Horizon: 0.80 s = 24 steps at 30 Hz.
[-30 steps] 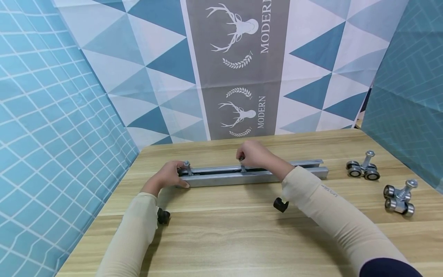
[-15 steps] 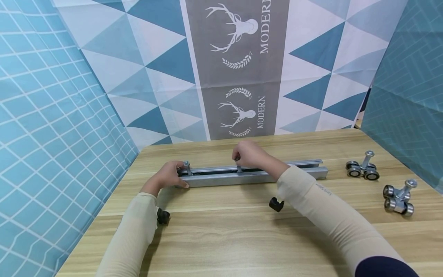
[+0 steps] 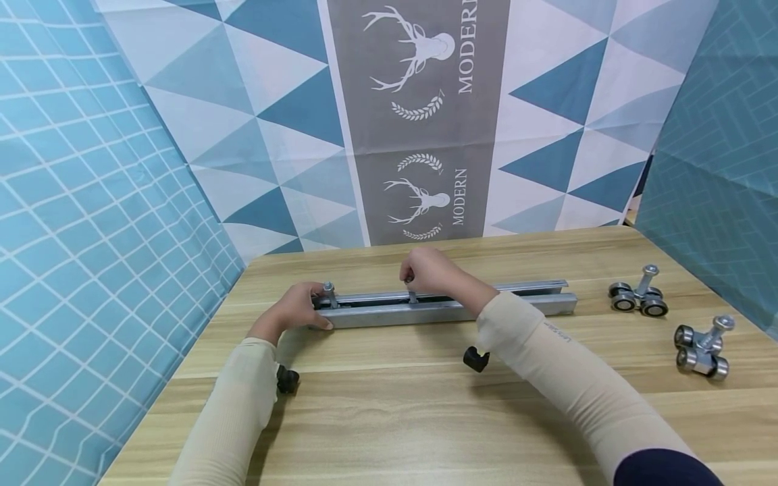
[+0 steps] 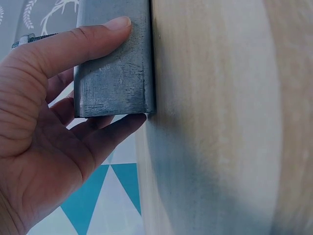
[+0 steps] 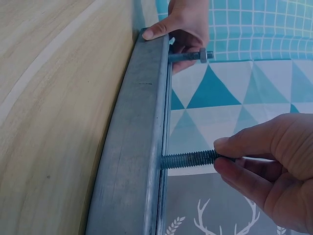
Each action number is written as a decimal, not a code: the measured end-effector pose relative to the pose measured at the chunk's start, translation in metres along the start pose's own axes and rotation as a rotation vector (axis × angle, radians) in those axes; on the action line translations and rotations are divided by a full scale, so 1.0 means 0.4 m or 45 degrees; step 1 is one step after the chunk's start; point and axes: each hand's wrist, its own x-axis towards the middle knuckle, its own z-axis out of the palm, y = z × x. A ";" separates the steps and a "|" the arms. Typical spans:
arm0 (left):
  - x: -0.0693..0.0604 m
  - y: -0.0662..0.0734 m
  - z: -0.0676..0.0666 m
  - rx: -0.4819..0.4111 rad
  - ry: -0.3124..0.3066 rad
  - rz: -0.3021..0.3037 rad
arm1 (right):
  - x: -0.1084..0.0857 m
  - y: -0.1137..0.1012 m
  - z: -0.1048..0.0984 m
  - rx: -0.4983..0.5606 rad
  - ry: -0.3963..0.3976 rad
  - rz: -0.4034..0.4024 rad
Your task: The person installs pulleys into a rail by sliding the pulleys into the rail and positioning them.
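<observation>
Rail (image 3: 377,316) near the back edge of the worktop (image 3: 389,418), left hand (image 3: 296,307) gripping its left end, upright bolt (image 3: 329,295) beside, right hand (image 3: 430,271) pinching second bolt (image 5: 190,159), right end open, wheeled trolleys (image 3: 638,297) near right edge

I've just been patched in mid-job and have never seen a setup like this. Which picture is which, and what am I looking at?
There is no machine: you are watching someone's bare left hand and right hand. The wide picture looks forward and down from the head; the two close ones are taken from the left and right wrists. On the wood-grain table lies a metal channel rail, slot facing up. The left hand holds its left end, thumb on the front face. The right hand pinches a threaded bolt sticking up from the slot. A second bolt, with a nut, rises beside the left hand. Off to the right sit a four-wheeled trolley and another trolley.
</observation>
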 end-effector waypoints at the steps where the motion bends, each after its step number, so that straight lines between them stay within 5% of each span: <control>1: 0.000 0.000 0.000 -0.001 0.000 0.000 | 0.002 -0.002 0.001 0.003 -0.002 0.004; 24: -0.001 0.002 0.001 -0.002 -0.001 0.017 | 0.036 -0.042 0.016 -0.002 -0.043 0.067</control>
